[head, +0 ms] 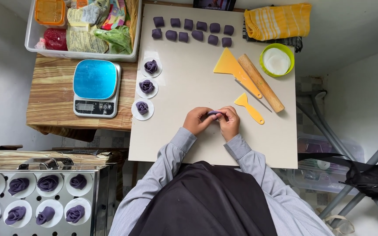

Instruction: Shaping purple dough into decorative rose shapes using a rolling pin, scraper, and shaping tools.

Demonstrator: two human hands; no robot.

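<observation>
Both the left hand and right hand pinch a soft purple dough piece between their fingers, above the smooth beige tabletop; a yellow plastic scraper lies just right.

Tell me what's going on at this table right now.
A person's left hand and right hand together pinch a small piece of purple dough over a pale work board. Three finished dough roses sit on paper rounds at the board's left edge, and cut dough pieces line the far end. More roses fill a steamer tray at lower left.
</observation>
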